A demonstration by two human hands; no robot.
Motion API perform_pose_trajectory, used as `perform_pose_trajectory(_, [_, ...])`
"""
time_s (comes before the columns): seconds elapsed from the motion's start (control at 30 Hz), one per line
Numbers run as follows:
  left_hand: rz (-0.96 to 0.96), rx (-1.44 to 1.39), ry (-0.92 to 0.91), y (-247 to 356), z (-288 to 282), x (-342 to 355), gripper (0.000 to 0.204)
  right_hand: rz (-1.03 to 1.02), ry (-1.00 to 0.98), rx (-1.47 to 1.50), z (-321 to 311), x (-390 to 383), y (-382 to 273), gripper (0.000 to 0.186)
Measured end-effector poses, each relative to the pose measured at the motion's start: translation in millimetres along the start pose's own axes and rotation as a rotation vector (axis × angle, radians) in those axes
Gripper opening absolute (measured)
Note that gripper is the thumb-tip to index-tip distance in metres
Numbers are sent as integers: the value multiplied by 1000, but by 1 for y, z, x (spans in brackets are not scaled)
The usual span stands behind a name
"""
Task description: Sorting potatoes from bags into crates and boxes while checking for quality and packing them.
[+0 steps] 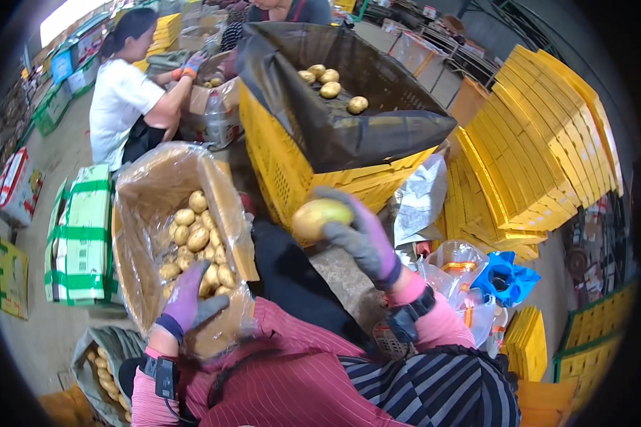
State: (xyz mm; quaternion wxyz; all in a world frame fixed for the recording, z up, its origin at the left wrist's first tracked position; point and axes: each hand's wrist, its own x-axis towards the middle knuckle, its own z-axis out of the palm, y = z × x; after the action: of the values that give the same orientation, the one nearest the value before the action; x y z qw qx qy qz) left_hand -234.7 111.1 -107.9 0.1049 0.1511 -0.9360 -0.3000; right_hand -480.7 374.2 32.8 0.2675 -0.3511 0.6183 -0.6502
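pink shirt [292, 381]; potato [317, 219] clasped in right grip [363, 238]; left grip [186, 297] spread by potatoes [198, 236]

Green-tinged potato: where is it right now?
The green-tinged potato is near the centre of the head view, in the right hand, right of the plastic-lined cardboard box.

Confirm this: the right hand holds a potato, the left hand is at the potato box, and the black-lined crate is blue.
The head view shows that crate is yellow, not blue; the right hand holds a potato and the left hand is at the potato box.
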Motion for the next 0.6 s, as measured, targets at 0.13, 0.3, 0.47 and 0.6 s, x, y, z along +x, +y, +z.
perform_pose_trajectory(0.13, [-140, -11, -242, -8, 24, -8, 86, -206, 328, -95, -45, -15, -23, 67])
perform_pose_trajectory(0.3, [-144, 11, -221, 0, 32, -12, 70, -529, 395, -401, -68, 12, -53, 73])
perform_pose_trajectory(0.47, [-195, -5, -251, -5, 30, -16, 68, -842, 218, -958, -116, 102, -107, 65])
perform_pose_trajectory(0.6, [-171, -27, -242, -1, 34, -9, 67, -760, 880, -1235, -304, 192, -210, 72])
